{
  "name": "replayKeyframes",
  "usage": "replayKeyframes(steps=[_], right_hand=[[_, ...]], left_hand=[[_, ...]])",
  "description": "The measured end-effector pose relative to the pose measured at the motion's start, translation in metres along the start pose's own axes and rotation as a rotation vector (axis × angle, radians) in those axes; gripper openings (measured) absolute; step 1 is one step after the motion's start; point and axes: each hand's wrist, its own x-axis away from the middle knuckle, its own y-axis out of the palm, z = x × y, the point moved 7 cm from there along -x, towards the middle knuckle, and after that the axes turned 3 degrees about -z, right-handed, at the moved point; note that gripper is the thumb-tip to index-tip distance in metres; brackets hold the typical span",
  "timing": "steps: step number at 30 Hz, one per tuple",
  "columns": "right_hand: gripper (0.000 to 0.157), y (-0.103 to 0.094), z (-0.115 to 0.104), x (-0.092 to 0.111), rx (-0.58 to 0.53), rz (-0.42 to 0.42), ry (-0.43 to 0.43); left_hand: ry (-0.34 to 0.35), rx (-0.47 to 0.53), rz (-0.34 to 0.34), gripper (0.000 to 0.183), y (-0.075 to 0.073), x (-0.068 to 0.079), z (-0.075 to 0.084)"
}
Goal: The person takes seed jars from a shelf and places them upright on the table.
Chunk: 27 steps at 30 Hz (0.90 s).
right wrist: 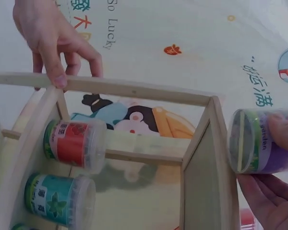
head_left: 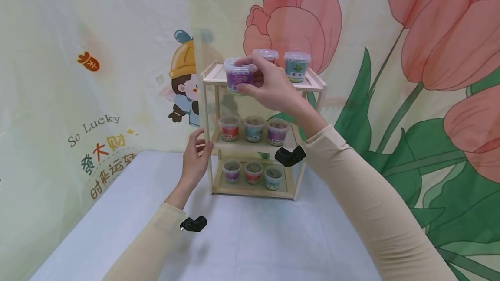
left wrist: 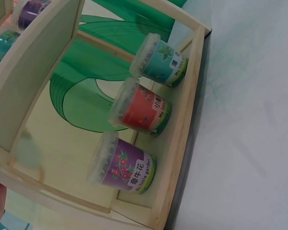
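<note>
Right hand [head_left: 273,83] pinches purple tub [head_left: 239,78] at top front edge of rack [head_left: 250,146]; open gap beneath, above middle-tier tubs [head_left: 254,133]. Left hand [head_left: 194,159], lower, grips left post [head_left: 205,116]; desk [head_left: 254,233] stretches below both.

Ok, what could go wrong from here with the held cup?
The held purple cup could catch the top shelf's front edge. The right hand might knock the red cup behind it. If the left hand slips off the rack's post, a bump could shift everything.
</note>
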Motion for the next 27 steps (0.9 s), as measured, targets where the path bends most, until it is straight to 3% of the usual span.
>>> replayKeyframes(steps=[14, 27], right_hand=[[0.052, 0.008, 0.013, 0.032, -0.081, 0.0, -0.016], [0.052, 0.043, 0.039, 0.069, -0.176, 0.029, 0.007]], left_hand=[[-0.005, 0.001, -0.015, 0.054, 0.001, -0.001, 0.0], [-0.024, 0.012, -0.027, 0.055, 0.001, 0.0, 0.0]])
